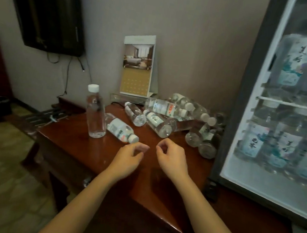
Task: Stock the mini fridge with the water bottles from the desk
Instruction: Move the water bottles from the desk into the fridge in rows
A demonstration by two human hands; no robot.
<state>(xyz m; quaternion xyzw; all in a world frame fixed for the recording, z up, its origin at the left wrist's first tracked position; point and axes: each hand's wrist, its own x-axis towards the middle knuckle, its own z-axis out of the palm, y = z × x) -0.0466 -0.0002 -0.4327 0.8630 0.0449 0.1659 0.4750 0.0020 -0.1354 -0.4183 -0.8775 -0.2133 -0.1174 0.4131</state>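
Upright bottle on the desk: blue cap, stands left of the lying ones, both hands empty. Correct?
Not quite. The head view shows the upright bottle with a white cap, not blue. The rest holds: it stands on the desk left of the lying bottles, and the left hand and right hand hold nothing.

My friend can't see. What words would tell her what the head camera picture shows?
The left hand and right hand hover empty over a wooden desk. One upright bottle stands left of a heap of bottles lying on their sides. At the right, a mini fridge holds more bottles.
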